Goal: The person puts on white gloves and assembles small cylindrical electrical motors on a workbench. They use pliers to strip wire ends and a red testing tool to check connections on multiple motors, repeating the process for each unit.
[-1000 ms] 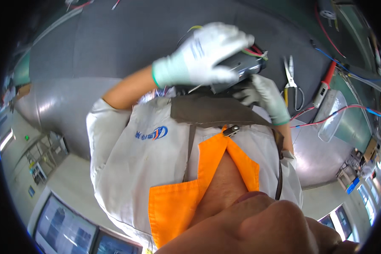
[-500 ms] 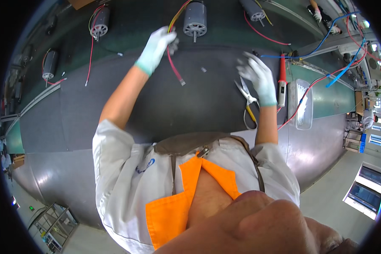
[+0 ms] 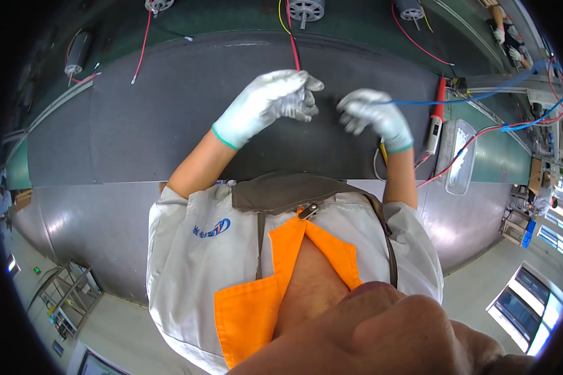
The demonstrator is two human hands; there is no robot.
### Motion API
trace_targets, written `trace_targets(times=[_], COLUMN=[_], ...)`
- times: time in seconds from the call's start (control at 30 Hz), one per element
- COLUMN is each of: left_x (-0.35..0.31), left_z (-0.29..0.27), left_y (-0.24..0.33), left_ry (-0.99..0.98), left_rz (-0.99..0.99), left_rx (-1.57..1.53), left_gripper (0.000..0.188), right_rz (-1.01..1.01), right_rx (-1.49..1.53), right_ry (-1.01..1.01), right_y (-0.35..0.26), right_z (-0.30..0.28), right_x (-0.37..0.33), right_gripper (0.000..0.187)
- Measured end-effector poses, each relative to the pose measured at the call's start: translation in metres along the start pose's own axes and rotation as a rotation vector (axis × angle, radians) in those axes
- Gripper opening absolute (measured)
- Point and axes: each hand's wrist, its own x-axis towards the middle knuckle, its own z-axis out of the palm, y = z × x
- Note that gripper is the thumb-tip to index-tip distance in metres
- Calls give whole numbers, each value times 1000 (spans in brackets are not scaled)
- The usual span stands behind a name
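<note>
My left hand [image 3: 272, 103], in a white glove, has its fingers closed around a red wire [image 3: 295, 56] that runs down from a grey motor [image 3: 306, 9] at the top middle. The wire's end is hidden by the fingers. My right hand [image 3: 375, 115], also gloved, is curled just across from the left, with a gap between them. A thin blue hose [image 3: 431, 102] leads into its grip, and a small dark tip shows at its fingertips. Below the right hand, cutting pliers show only a yellow handle [image 3: 383, 150]; the rest is hidden.
A red-and-white pen-shaped tool [image 3: 438, 115] lies to the right, beside a clear tray [image 3: 460, 178] of white strips. More motors stand at the left [image 3: 78, 53] and far right [image 3: 410, 9], wires trailing. Another person's gloved hands [image 3: 499, 35] are at the upper right.
My left hand has slid down the wire and come nearer the right. My right hand has closed on the blue hose's dark end and lowered over the pliers. The view has shifted, moving the motors upward.
</note>
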Motion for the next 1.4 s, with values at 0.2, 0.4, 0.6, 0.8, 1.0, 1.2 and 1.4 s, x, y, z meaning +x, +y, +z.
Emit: trace_targets(times=[0.2,0.4,0.6,0.8,1.0,1.2,1.4], left_x=[10,16,12,10,13,25,27], left_z=[25,49,49,58,53,17,23], left_y=[10,2,-2,-9,-9,-18,-23], left_ry=[252,350,318,374,173,374,322], left_rz=[153,213,252,258,212,293,332], left_rx=[90,126,114,33,-177,-121,-217], left_gripper=[35,36,34,29,32,29,27], right_rz=[-309,-513,-548,-601,-507,-209,-3], right_rx=[95,323,390,465,463,-1163,-461], right_ry=[160,246,271,382,294,1171,1350], right_y=[3,-19,-16,-11,-10,40,107], right_z=[73,96,101,115,104,-51,-109], right_x=[-34,-35,-22,-8,-5,-66,-69], right_gripper=[35,51,56,52,57,50,35])
